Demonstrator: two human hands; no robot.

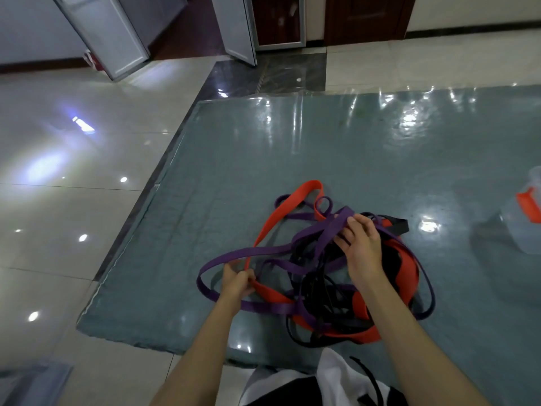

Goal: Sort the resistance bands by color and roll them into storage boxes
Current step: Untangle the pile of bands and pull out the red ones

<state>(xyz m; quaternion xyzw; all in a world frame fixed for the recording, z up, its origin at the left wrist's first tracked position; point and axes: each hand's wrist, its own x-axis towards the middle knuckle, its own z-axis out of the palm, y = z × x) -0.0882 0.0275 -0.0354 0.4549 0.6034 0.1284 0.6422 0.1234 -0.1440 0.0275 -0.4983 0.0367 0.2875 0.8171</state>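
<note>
My left hand [237, 281] pinches the purple band [319, 230], right hand [361, 244] grips it too; what looks like a clear jug [524, 227] sits far right on the mat [322, 148].

Left arm: bare forearm reaches forward from the lower edge.
Left hand [236, 281]: fingers curled, pinching a purple band [251, 253].
Right arm: bare forearm angles in from the lower right.
Right hand [361, 244]: back up, fingers bent round the same band.

You've got purple bands [263, 252], red-orange bands [281, 218] and thin black bands [317, 285] tangled on a glossy grey-green mat [292, 148]; by its right edge, a clear box [524, 230] showing red-orange.
</note>
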